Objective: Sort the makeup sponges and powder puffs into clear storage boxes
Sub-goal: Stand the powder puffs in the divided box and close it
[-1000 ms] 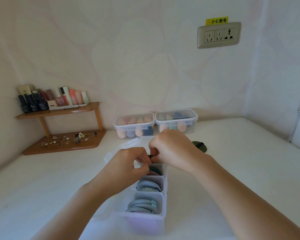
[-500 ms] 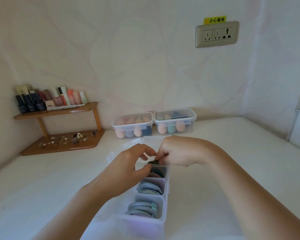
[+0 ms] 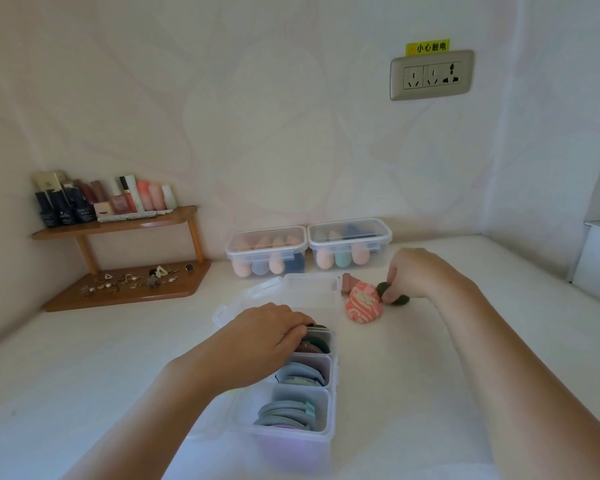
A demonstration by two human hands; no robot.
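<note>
Puffs are the work in hand. Right hand (image 3: 420, 271) is closed around a dark green puff (image 3: 397, 295) on the table (image 3: 499, 341), just right of a pink marbled puff (image 3: 364, 303); a second dark piece shows at the fingertips, and whether it is a separate puff cannot be told. Left hand (image 3: 264, 337) lies knuckles-up over the far compartment of the divided clear box (image 3: 302, 434), fingers curled down onto the puffs there; what it grips, if anything, cannot be seen.

Handling, judged: puffs look thin, soft and very light, so they should bend and compress under a pinch. Best hold is probably the rim edge between thumb and fingers, slid in upright against the stack. Little risk of damage; the likelier fault is a puff springing back out of a full compartment.

Counts: one divided box, three compartments, all holding stacked puffs (number per stack not readable). Two lidded sponge boxes (image 3: 267, 252) stand side by side at the wall, with several egg-shaped sponges each. At least two loose puffs remain on the table.
</note>
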